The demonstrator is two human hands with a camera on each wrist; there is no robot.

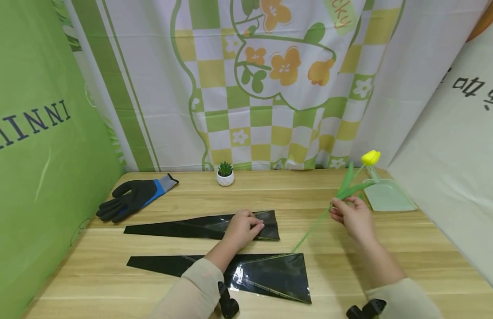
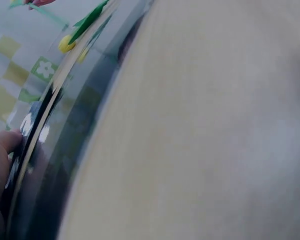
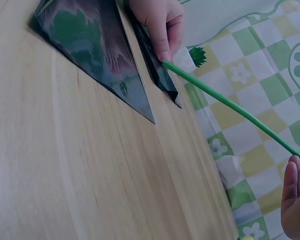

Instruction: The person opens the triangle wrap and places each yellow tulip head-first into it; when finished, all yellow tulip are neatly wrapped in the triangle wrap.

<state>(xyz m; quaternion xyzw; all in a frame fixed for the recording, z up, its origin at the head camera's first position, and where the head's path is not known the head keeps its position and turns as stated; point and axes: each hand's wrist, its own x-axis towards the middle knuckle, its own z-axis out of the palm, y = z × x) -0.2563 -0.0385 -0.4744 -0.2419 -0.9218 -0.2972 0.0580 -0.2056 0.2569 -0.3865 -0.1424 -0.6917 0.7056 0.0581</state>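
Note:
My right hand (image 1: 354,219) pinches the green stem of a yellow artificial tulip (image 1: 371,157) between thumb and fingers. The bloom tilts up to the right, and the stem slants down leftward, its lower end by the top edge of the nearer sleeve. Over the wide right part of the farther black flower sleeve (image 1: 170,229) is my left hand (image 1: 242,228), its thumb and curled fingers gripping the film. The nearer black flower sleeve (image 1: 270,274), glossy and tapered to the left, lies flat below, partly covered by my left forearm. The right wrist view also shows the stem (image 3: 230,104).
A black and blue work glove (image 1: 134,199) lies at the back left of the wooden table (image 1: 330,283). A small potted succulent (image 1: 225,173) stands at the back middle. At the back right a pale green dustpan (image 1: 390,196) lies behind my right hand. Patterned cloth (image 1: 262,128) hangs behind.

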